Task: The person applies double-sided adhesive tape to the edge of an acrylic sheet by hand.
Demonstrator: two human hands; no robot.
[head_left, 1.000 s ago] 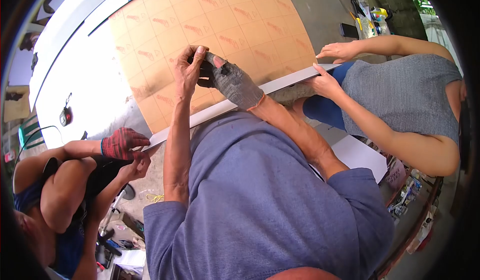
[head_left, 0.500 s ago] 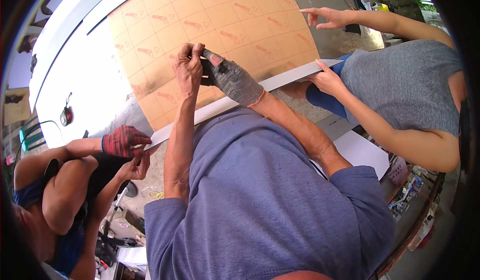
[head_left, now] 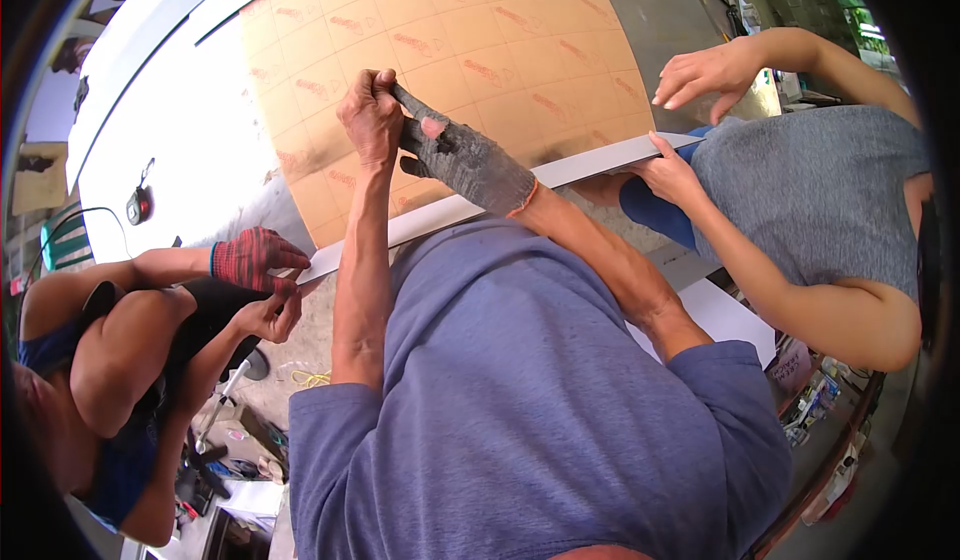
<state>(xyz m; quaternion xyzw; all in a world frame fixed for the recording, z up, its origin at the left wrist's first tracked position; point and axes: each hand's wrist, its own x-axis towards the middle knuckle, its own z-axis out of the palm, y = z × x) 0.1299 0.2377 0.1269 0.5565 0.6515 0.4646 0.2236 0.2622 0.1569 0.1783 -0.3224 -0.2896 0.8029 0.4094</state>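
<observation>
My bare left hand (head_left: 372, 120) is closed, pinching a fingertip of the worn grey work glove (head_left: 480, 172) and drawing that finger of the glove out. My right hand (head_left: 445, 150) is inside the glove, its fingers apart, with skin showing through a hole. Both hands are above a tan-papered sheet (head_left: 500, 50) printed with red markings. Below my wrists, a long pale strip (head_left: 420, 222) runs across in front of my body.
At left, a person's red-gloved hand (head_left: 262, 262) and bare hand hold the strip's end. A person in a grey shirt (head_left: 800, 180) grips its right end, with the other hand (head_left: 705, 78) raised. A tape measure (head_left: 138, 205) lies on the white surface at left.
The glove's fingertip is stretched out a little further by my left hand. The right-hand person's raised hand has gone from pointing to loosely bent fingers. The view has shifted slightly.
</observation>
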